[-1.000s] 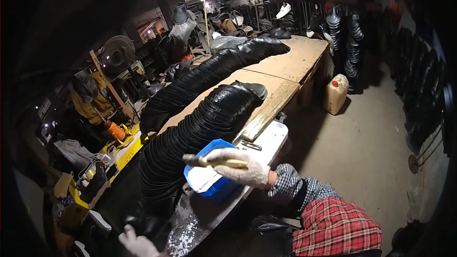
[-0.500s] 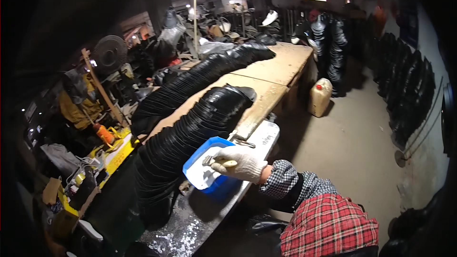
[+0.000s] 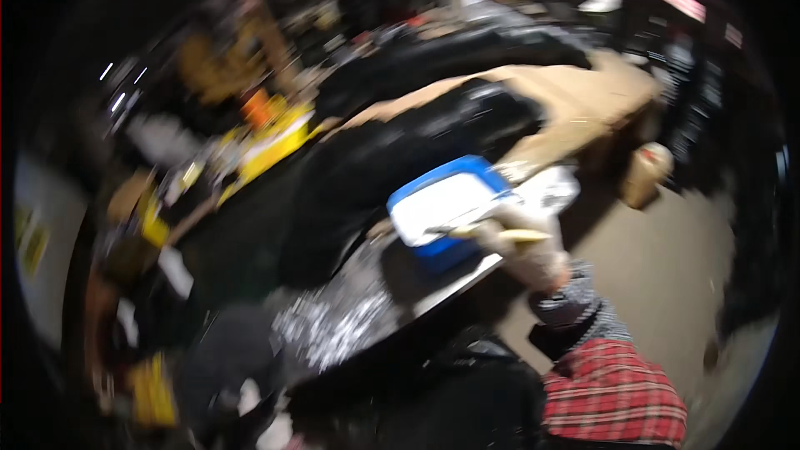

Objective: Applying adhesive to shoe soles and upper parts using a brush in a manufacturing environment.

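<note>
My right hand (image 3: 527, 252), in a pale glove, is closed around a brush with a yellowish handle (image 3: 529, 236). The head of the brush points left, over the near rim of a blue tub (image 3: 442, 257). White liquid or paste (image 3: 442, 207) fills much of the tub. Motion blur hides whether the bristles touch it. At the lower edge, a smeared pale shape (image 3: 275, 432) may be my left hand; its fingers cannot be made out. Behind the tub lies a long row of nested shiny black pieces (image 3: 417, 137).
A second black row (image 3: 450, 58) lies farther back on the tan tabletop (image 3: 575, 108). The tub stands on a white-stained bench (image 3: 333, 317). A yellowish jug (image 3: 646, 177) stands on the floor at right, and yellow equipment (image 3: 275, 143) is at left.
The view has swung left and down, so the bench and tub appear farther right. My right hand still holds the brush by the tub. A pale shape has appeared at the lower edge.
</note>
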Demonstrator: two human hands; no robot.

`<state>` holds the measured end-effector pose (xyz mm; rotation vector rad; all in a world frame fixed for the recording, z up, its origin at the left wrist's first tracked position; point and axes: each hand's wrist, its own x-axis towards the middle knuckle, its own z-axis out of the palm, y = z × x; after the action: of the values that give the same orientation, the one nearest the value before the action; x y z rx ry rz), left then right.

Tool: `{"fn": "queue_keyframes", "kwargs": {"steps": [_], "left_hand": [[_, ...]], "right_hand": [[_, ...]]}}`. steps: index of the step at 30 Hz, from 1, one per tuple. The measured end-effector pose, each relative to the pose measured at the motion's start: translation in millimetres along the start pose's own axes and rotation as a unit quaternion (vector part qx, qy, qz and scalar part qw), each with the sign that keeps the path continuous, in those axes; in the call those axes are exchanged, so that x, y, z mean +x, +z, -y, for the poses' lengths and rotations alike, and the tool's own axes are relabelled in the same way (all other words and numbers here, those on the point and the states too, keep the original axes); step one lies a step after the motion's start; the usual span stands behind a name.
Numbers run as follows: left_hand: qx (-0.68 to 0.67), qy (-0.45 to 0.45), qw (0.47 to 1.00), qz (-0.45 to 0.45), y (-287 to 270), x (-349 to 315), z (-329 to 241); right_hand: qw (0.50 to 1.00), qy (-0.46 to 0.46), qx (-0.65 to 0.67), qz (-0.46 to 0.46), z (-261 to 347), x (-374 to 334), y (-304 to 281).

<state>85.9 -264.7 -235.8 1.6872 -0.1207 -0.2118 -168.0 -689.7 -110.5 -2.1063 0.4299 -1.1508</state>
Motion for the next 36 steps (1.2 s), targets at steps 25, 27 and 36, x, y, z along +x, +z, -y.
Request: {"fn": "queue_keyframes", "kwargs": {"steps": [25,27,36], "left_hand": [[0.015,0.147,0.988,0.041,75,-32,-3],[0.229,0.291,0.929,0.027,73,-24,3],[0.476,0.257,0.841,-0.027,16,48,28]], "right_hand": [[0.868,-0.219,0.320,0.310,106,39,239],[0.803,-0.195,0.225,0.516,159,27,244],[0.707,-0.127,0.374,0.587,81,-13,183]]}}
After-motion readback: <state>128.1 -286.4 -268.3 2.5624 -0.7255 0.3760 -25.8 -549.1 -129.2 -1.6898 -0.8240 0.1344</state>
